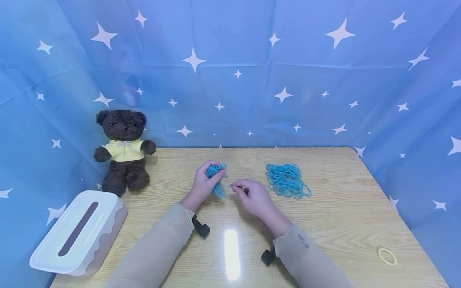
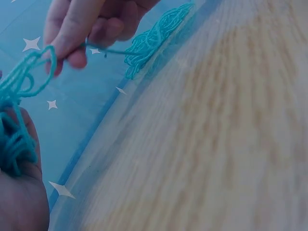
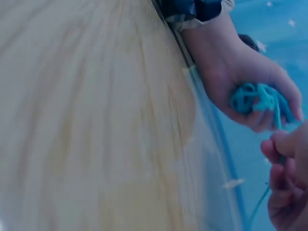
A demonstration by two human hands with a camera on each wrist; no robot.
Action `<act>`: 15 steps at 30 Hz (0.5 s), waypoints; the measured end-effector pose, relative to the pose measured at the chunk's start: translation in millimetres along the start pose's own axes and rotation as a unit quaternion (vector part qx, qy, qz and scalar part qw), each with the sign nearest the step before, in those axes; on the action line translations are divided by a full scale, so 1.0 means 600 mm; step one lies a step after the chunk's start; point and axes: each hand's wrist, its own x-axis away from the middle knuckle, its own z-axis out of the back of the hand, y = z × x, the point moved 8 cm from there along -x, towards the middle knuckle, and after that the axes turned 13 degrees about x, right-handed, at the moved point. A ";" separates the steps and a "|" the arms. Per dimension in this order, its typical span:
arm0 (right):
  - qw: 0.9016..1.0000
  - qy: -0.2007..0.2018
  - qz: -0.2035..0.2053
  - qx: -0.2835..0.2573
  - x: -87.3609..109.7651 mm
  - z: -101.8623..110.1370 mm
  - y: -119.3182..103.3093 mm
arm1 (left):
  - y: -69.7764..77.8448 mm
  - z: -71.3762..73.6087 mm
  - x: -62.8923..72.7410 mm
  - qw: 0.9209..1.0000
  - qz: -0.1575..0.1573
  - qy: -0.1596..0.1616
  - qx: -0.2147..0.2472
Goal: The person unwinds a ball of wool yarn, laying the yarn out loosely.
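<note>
My left hand [image 1: 203, 182] grips a bundle of teal yarn [image 3: 260, 98] against its palm, the fingers curled round it. Some loops of the bundle hang out below the thumb. Just to the right, my right hand [image 1: 255, 196] pinches a single strand [image 1: 228, 185] of the yarn between thumb and fingertips. In the left wrist view a strand [image 2: 113, 50] runs from those fingertips to a loose pile of teal yarn [image 2: 154, 41]. That pile [image 1: 287, 180] lies on the table beyond the right hand, in folded loops.
A brown teddy bear [image 1: 124, 150] in a yellow top sits at the table's back left. In front of it stands a white tissue box [image 1: 77, 232] with a slot in its lid. A pale yellow ring [image 1: 387, 257] lies at the right on the wooden table [image 1: 335, 208].
</note>
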 end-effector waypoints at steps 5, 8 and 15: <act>1.000 0.024 -0.011 -0.007 0.019 0.041 0.042 | -0.003 -0.001 0.000 1.000 0.006 0.000 0.002; 0.999 0.035 -0.017 -0.008 0.032 0.070 0.076 | -0.002 0.001 0.000 1.000 0.010 0.004 0.000; 0.997 0.005 -0.072 0.013 0.062 0.117 0.166 | 0.001 0.001 0.001 1.000 0.008 0.008 -0.006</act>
